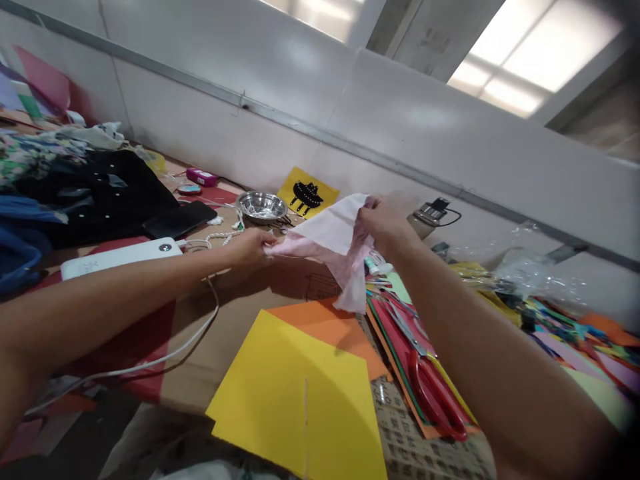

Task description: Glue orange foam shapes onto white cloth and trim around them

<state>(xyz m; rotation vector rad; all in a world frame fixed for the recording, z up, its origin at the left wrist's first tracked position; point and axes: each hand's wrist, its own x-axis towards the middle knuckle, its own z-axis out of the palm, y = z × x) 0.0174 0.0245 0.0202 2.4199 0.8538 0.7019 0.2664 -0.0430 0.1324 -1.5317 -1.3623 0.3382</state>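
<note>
A thin pale pink and white cloth (pixel 325 230) is stretched in the air between my hands, above the table. My left hand (pixel 257 245) pinches its left end. At its upper right, my right hand (pixel 383 220) grips it in closed fingers, and a loose flap hangs down below. Beneath and nearer to me lie a yellow sheet (pixel 300 400) and an orange sheet (pixel 325 327). Red-handled scissors (pixel 435 393) rest on stacked coloured sheets to the right.
A metal bowl (pixel 261 207), a yellow card with a black shape (pixel 307 193) and a metal bottle (pixel 430 217) stand near the wall. At left are a white power bank (pixel 123 257) with its cable, a black phone (pixel 180 219) and heaped clothes (pixel 95 193).
</note>
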